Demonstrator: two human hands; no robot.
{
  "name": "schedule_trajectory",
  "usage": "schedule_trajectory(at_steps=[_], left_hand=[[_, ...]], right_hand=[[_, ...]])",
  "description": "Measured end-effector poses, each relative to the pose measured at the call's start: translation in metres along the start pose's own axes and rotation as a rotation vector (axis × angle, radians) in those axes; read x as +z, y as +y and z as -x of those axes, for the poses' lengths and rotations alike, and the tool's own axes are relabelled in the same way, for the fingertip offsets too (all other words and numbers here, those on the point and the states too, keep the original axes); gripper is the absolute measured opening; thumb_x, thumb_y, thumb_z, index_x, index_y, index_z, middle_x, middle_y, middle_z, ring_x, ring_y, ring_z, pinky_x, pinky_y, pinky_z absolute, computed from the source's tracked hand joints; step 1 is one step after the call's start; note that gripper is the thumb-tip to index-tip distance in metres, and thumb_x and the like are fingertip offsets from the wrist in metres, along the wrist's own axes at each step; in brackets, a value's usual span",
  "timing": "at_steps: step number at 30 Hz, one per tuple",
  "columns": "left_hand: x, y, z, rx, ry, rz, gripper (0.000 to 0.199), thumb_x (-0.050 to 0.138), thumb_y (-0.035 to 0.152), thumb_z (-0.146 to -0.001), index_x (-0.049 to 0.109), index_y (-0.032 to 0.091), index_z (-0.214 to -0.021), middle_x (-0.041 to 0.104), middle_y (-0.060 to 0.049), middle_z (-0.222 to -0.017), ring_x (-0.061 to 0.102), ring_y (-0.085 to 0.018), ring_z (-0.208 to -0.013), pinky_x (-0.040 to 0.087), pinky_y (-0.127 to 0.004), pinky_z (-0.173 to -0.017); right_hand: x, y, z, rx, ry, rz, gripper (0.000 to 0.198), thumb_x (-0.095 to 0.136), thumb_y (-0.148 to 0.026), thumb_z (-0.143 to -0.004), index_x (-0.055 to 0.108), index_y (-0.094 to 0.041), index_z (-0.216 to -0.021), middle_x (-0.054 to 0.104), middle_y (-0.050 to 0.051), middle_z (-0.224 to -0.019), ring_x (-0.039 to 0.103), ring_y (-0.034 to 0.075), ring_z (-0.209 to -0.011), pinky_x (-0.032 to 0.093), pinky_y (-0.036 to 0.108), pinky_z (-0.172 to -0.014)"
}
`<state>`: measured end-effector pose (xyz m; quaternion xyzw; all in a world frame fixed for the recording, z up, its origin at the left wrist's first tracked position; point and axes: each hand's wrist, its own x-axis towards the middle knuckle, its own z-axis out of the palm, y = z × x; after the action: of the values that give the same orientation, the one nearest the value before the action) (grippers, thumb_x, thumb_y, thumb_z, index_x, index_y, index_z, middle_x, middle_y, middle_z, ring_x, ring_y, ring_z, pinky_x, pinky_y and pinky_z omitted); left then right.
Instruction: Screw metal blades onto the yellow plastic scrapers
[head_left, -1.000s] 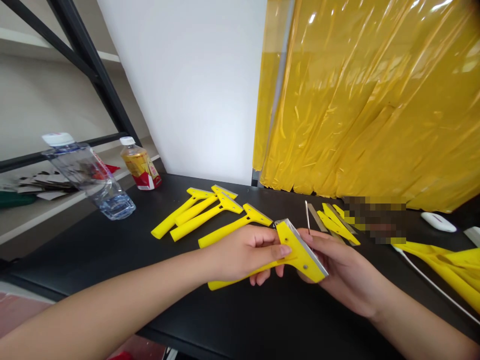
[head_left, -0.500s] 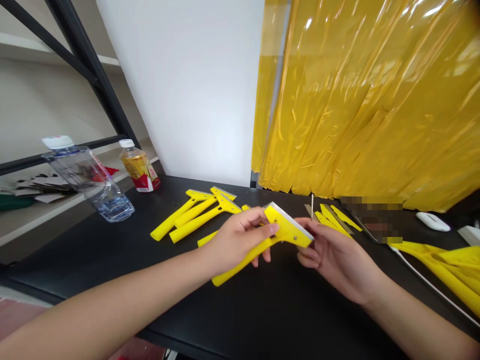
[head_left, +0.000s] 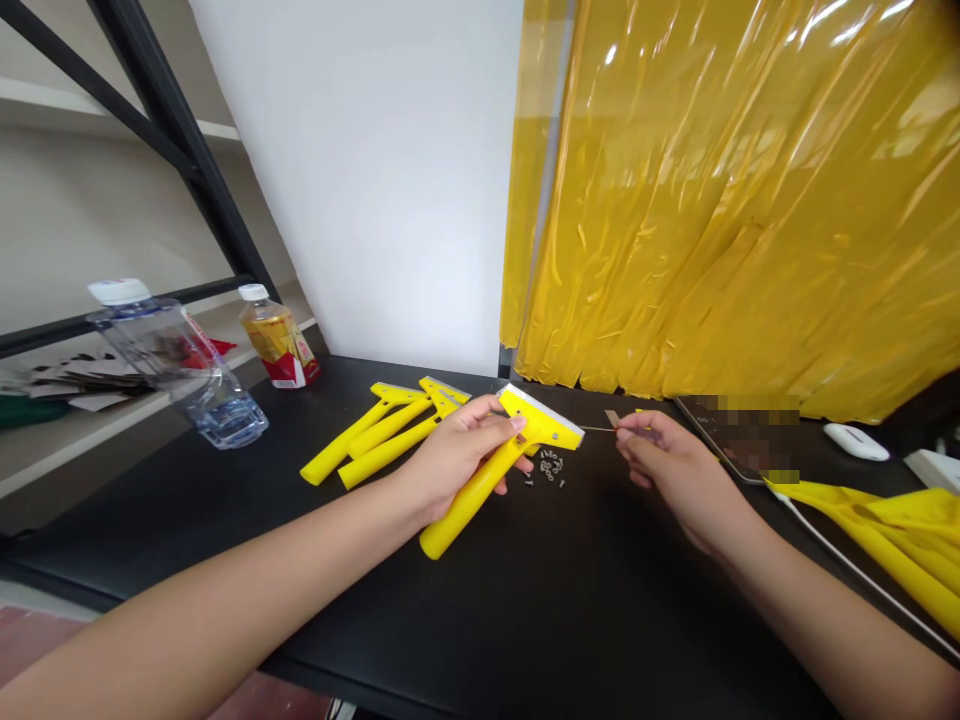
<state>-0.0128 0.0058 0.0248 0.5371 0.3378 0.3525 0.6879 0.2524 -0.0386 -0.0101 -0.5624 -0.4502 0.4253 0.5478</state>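
My left hand (head_left: pixel 472 440) is closed around the neck of a yellow scraper (head_left: pixel 469 505), its wide head tilted up to the right with a metal blade edge along the top. Two holes show in the head, and the right one seems to have a screw in it. My right hand (head_left: pixel 667 455) grips a screwdriver (head_left: pixel 598 430), whose thin shaft points left toward the scraper's head; its handle is mostly hidden in the fingers. Small loose screws and nuts (head_left: pixel 551 467) lie on the black table just behind and right of the scraper.
Several yellow scrapers (head_left: pixel 341 445) lie to the left. Metal blades (head_left: pixel 612 417) are partly hidden behind my right hand. A large clear bottle (head_left: pixel 187 370) and a drink bottle (head_left: pixel 281 340) stand left. At right are a tablet-like device (head_left: pixel 709 440), white case (head_left: pixel 856 441), cable (head_left: pixel 832 540) and yellow handles (head_left: pixel 892 545).
My right hand has left the scraper's head and moved right, taking up the screwdriver and turning its shaft leftward. The scraper in my left hand has shifted slightly left, uncovering the small screws.
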Motion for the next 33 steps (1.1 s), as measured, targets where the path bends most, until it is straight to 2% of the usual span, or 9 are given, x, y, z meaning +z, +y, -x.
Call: schedule_trajectory(at_steps=[4,7,15,28,33], left_hand=[[-0.001,-0.002,0.000,-0.001,0.012,0.017,0.027,0.074,0.039,-0.092,0.060,0.020,-0.105,0.073,-0.007,-0.099,0.076,-0.020,-0.079,0.052,-0.020,-0.046],[-0.001,-0.003,0.000,0.007,0.010,0.018,0.027,0.075,0.040,-0.092,0.060,0.020,-0.102,0.073,-0.007,-0.097,0.076,-0.021,-0.080,0.052,-0.020,-0.046],[0.000,-0.004,0.000,0.005,0.004,0.033,0.031,0.078,0.043,-0.089,0.059,0.020,-0.099,0.073,-0.006,-0.093,0.076,-0.022,-0.079,0.052,-0.020,-0.047],[0.001,-0.008,-0.002,-0.004,0.067,0.037,0.027,0.071,0.043,-0.094,0.059,0.020,-0.099,0.074,-0.009,-0.102,0.076,-0.020,-0.080,0.054,-0.021,-0.048],[0.000,-0.009,-0.002,-0.018,0.074,0.043,0.024,0.070,0.040,-0.095,0.062,0.019,-0.103,0.075,-0.011,-0.108,0.076,-0.019,-0.081,0.057,-0.022,-0.054]], right_hand=[[-0.009,-0.010,-0.004,-0.028,0.032,-0.080,0.038,0.085,-0.055,-0.077,0.068,-0.022,-0.087,0.060,0.001,-0.079,0.047,0.014,-0.067,0.042,0.031,-0.062],[-0.010,-0.007,-0.007,-0.006,0.027,-0.104,0.039,0.088,-0.055,-0.075,0.067,-0.021,-0.079,0.061,0.002,-0.079,0.049,0.015,-0.069,0.044,0.032,-0.065],[0.001,0.017,-0.014,0.027,-0.007,-0.134,0.043,0.089,-0.057,-0.071,0.069,-0.020,-0.079,0.062,0.002,-0.077,0.053,0.015,-0.072,0.047,0.032,-0.069],[0.002,0.019,-0.015,0.042,-0.049,-0.102,0.043,0.088,-0.057,-0.074,0.072,-0.018,-0.083,0.065,0.003,-0.080,0.055,0.017,-0.074,0.048,0.034,-0.072],[0.002,0.016,-0.014,0.044,-0.062,-0.089,0.045,0.088,-0.058,-0.072,0.073,-0.018,-0.083,0.066,0.004,-0.081,0.056,0.017,-0.075,0.048,0.034,-0.073]])
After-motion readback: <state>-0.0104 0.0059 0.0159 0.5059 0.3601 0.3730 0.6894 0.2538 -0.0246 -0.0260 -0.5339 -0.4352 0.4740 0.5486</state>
